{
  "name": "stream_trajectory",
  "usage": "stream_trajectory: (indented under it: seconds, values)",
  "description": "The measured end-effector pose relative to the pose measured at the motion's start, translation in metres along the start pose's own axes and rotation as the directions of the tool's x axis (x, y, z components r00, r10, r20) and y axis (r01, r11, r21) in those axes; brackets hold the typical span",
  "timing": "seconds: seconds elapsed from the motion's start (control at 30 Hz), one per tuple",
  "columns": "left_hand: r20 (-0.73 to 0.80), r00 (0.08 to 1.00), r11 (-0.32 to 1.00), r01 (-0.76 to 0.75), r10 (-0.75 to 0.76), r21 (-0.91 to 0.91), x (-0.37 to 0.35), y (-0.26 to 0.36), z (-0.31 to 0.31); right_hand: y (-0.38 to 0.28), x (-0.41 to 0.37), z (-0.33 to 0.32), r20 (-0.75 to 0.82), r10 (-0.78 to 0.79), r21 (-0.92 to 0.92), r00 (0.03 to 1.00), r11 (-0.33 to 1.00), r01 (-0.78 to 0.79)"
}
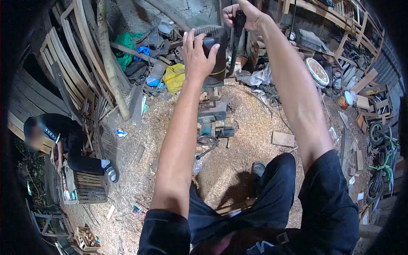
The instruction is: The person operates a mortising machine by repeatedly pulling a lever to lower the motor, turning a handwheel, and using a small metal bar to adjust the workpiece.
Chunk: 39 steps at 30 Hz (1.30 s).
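My left hand point(199, 59) lies with fingers spread on the dark, rounded housing point(219, 49) of a machine, close to its perforated top. Higher up and to the right, my right hand point(251, 17) curls around a black handle point(240, 19), part of which my fingers hide. Beneath the housing is the machine's lower part, with a metal block point(213, 110), a small handwheel point(207, 140) and a crank lever point(205, 153).
Wood shavings point(250, 123) cover the floor, with a wood block point(282, 139) to the right. At left a person point(63, 136) sits bent over by a slatted crate point(91, 187). A pole point(109, 63), yellow sack point(175, 78), white bucket point(317, 71) and small bicycle point(378, 170) stand around.
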<state>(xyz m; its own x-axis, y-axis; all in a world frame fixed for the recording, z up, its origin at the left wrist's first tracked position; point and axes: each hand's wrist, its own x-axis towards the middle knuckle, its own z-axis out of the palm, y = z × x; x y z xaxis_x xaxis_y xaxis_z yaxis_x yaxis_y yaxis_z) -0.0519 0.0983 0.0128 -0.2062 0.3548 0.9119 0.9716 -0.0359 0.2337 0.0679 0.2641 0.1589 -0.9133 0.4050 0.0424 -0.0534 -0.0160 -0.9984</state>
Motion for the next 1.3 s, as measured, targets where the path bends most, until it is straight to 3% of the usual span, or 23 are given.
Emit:
stream_trajectory:
  seconds: [0.03,0.17,0.3,0.43,0.6,0.77,0.83,0.87,0.97,1.0,1.1,1.13,1.23,1.27,1.3]
  values:
    - [0.007,1.0,1.0,0.004,-0.004,0.001,0.002,0.001,-0.002,0.001,-0.007,0.0,0.03,0.007,-0.04,1.0,0.999,-0.006]
    - [0.112,0.99,0.996,0.092,-0.091,-0.001,-0.005,0.008,-0.013,0.025,-0.036,0.013,0.0,-0.233,-0.327,0.973,0.919,0.22]
    - [0.127,0.978,0.976,0.182,-0.167,-0.123,-0.018,0.014,-0.018,0.05,-0.033,0.019,-0.146,-0.387,-0.14,0.91,0.919,0.368]
    - [0.283,0.94,0.966,0.23,-0.189,-0.118,-0.019,0.023,-0.039,0.06,-0.04,0.038,-0.315,-0.525,-0.177,0.791,0.851,0.495]
    - [0.367,0.911,0.934,0.28,-0.186,-0.222,-0.034,0.032,-0.056,0.072,-0.047,0.048,-0.37,-0.576,-0.132,0.729,0.809,0.573]
    - [0.398,0.875,0.882,0.394,-0.275,-0.257,-0.033,0.04,-0.058,0.087,-0.05,0.044,-0.324,-0.656,-0.165,0.681,0.748,0.642]
    - [0.357,0.905,0.9,0.339,-0.231,-0.276,-0.04,0.034,-0.056,0.094,-0.048,0.039,-0.303,-0.683,-0.139,0.665,0.722,0.678]
    - [0.345,0.915,0.91,0.309,-0.207,-0.274,-0.045,0.032,-0.057,0.098,-0.049,0.039,-0.364,-0.661,-0.177,0.656,0.74,0.649]
    - [0.345,0.917,0.9,0.311,-0.201,-0.304,-0.054,0.034,-0.07,0.105,-0.055,0.038,-0.222,-0.76,-0.176,0.611,0.648,0.741]
    - [0.349,0.913,0.889,0.326,-0.209,-0.322,-0.057,0.037,-0.075,0.107,-0.057,0.039,-0.184,-0.803,-0.325,0.567,0.594,0.736]
    - [0.329,0.885,0.768,0.455,-0.33,-0.45,-0.073,0.04,-0.082,0.105,-0.071,0.052,-0.251,-0.764,-0.17,0.594,0.639,0.75]
    - [0.271,0.875,0.702,0.484,-0.402,-0.522,-0.08,0.043,-0.078,0.107,-0.077,0.057,-0.267,-0.748,-0.161,0.607,0.656,0.738]
    - [0.254,0.841,0.64,0.531,-0.477,-0.555,-0.102,0.037,-0.072,0.12,-0.084,0.057,-0.237,-0.771,-0.132,0.591,0.629,0.766]
    - [0.219,0.852,0.636,0.506,-0.476,-0.583,-0.111,0.034,-0.067,0.123,-0.085,0.057,-0.192,-0.819,-0.167,0.541,0.571,0.804]
    - [0.225,0.834,0.613,0.529,-0.504,-0.587,-0.118,0.034,-0.067,0.127,-0.088,0.058,-0.189,-0.804,-0.186,0.564,0.594,0.783]
